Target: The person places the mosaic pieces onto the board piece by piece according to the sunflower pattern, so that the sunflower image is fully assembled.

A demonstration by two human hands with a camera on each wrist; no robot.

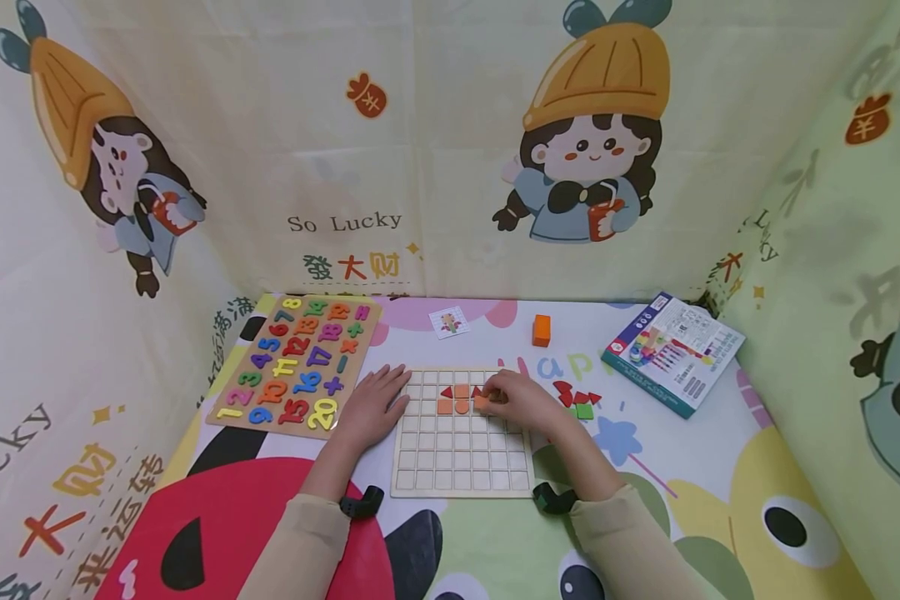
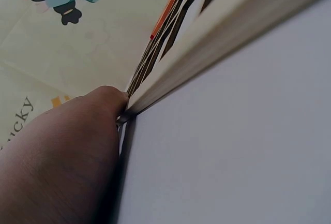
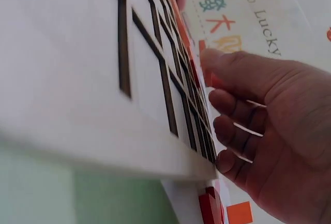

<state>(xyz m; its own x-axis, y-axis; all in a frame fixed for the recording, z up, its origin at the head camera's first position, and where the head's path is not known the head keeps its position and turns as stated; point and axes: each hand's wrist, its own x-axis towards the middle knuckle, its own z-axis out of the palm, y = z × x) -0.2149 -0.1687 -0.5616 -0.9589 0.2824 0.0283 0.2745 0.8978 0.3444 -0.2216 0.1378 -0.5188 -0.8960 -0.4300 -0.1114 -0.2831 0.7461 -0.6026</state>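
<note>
A pale board with a square grid (image 1: pixel 462 479) lies in front of the person. In its upper rows sit several orange pieces (image 1: pixel 461 391), squares and a round one, and a red triangle (image 1: pixel 447 392). The right hand (image 1: pixel 521 404) is over the board's upper right part and pinches an orange piece (image 3: pixel 208 74) between thumb and index finger, its other fingers loosely bent. The fingers partly hide that piece and a second red triangle. The left hand (image 1: pixel 375 407) rests with fairly straight fingers at the board's left edge, its thumb touching the rim in the left wrist view.
Right of the board lie loose red pieces (image 1: pixel 563 388) and green squares (image 1: pixel 584 411). Behind it are a small patterned card (image 1: pixel 449 322) and an orange block (image 1: pixel 542 331). A number puzzle board (image 1: pixel 270 383) lies left, a box (image 1: pixel 675 354) at back right.
</note>
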